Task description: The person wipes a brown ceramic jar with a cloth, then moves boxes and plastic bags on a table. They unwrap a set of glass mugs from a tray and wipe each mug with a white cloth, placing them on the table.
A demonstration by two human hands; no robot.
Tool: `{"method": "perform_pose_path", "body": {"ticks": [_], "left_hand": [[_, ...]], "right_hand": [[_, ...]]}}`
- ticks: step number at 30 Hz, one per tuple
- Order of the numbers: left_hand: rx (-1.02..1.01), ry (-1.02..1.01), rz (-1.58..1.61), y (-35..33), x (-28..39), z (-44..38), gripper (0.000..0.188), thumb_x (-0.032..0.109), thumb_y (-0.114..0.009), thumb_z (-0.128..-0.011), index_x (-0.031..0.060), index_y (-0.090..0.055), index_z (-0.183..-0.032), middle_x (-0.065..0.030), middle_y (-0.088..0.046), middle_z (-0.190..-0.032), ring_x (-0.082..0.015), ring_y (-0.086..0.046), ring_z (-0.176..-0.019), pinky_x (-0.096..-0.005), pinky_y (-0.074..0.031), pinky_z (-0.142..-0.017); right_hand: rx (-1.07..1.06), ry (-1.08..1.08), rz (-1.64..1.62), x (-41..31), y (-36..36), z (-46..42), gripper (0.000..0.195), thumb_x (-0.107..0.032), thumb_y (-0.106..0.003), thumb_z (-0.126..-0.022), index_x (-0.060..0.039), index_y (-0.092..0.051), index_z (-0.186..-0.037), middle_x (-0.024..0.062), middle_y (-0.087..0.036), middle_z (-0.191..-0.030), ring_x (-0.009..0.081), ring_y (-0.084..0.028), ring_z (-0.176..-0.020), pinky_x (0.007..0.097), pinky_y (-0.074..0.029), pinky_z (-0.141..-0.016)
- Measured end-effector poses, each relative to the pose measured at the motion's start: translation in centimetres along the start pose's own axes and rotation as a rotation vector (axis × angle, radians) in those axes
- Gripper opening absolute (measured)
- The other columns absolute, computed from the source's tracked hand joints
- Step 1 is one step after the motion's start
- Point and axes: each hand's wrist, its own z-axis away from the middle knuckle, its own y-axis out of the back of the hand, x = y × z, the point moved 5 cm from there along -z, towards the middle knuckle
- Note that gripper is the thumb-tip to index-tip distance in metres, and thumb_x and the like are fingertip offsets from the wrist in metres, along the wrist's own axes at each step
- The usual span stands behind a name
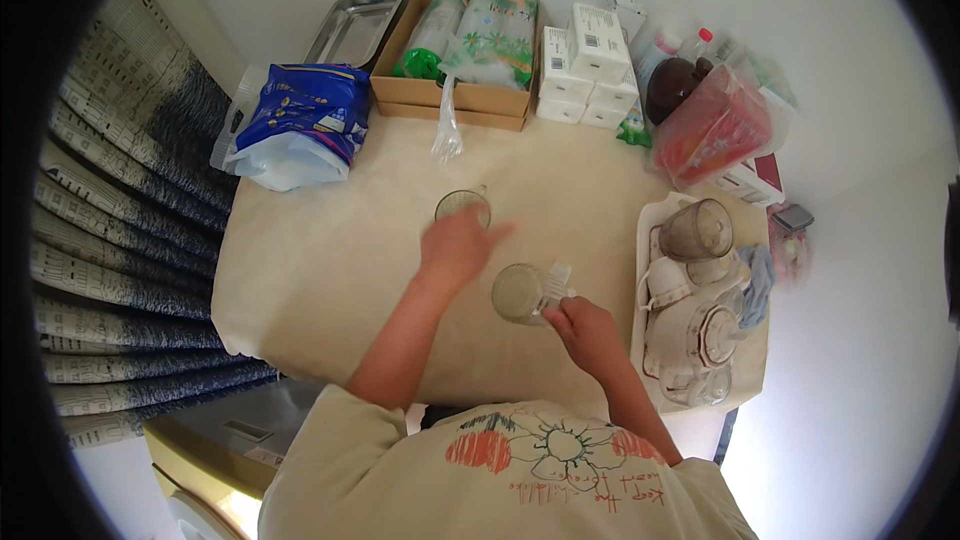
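Observation:
My right hand (586, 331) grips a clear glass mug (517, 294) by its handle. The mug is tilted, its wide round end facing left over the cream tabletop. A second glass cup (463, 204) stands farther back with a small handle at its far side. My left hand (456, 246) overlaps the near rim of that cup and is blurred. Its thumb points off to the right, and its other fingers are hard to make out, so I cannot tell whether it holds the cup. A small whitish scrap (561, 272) shows just beyond the mug in my right hand.
On the right, a white tray (643, 240) carries a teapot (686, 337), cups and a brown-tinted glass (694, 231). Along the back are a blue bag (311, 109), a steel tray (356, 26), a cardboard box (450, 101), tissue packs (592, 52) and a red bag (712, 124).

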Motion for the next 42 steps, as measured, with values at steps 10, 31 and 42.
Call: {"method": "perform_pose_path", "body": {"ticks": [10,31,42], "left_hand": [[-0.152,-0.004,-0.389,-2.2,-3.8,-10.9,0.033,0.033,-0.062,-0.067,0.0048,-0.064,-0.084,-0.0121,-0.063,-0.090,-0.0258,-0.061,-0.082,-0.0359,-0.048,-0.070],[0.131,0.094,0.982,-1.1,-12.0,-1.5,0.025,0.024,-0.055,-0.084,0.0008,-0.057,-0.075,-0.0033,-0.051,-0.069,-0.0121,-0.051,-0.064,-0.0265,-0.047,-0.063],[0.306,-0.224,1.095,-9.2,-12.5,-5.6,0.011,0.008,-0.052,-0.085,-0.0018,-0.052,-0.083,-0.0060,-0.045,-0.087,-0.0135,-0.050,-0.073,-0.0256,-0.045,-0.066]], "right_hand": [[0.076,-0.305,-0.807,4.0,-2.2,-3.2,0.040,-0.035,-0.049,-0.087,-0.0014,-0.054,-0.067,0.0037,-0.053,-0.061,0.0106,-0.050,-0.055,0.0236,-0.039,-0.050],[0.073,-0.261,-1.093,2.2,-5.2,-10.5,0.039,-0.039,-0.044,-0.088,-0.0084,-0.044,-0.064,0.0081,-0.055,-0.075,0.0153,-0.053,-0.068,0.0272,-0.044,-0.063],[0.040,-0.188,-1.144,4.2,-9.9,-17.8,0.034,-0.036,-0.044,-0.089,-0.0066,-0.050,-0.073,0.0065,-0.057,-0.077,0.0159,-0.055,-0.073,0.0289,-0.045,-0.068]]}}
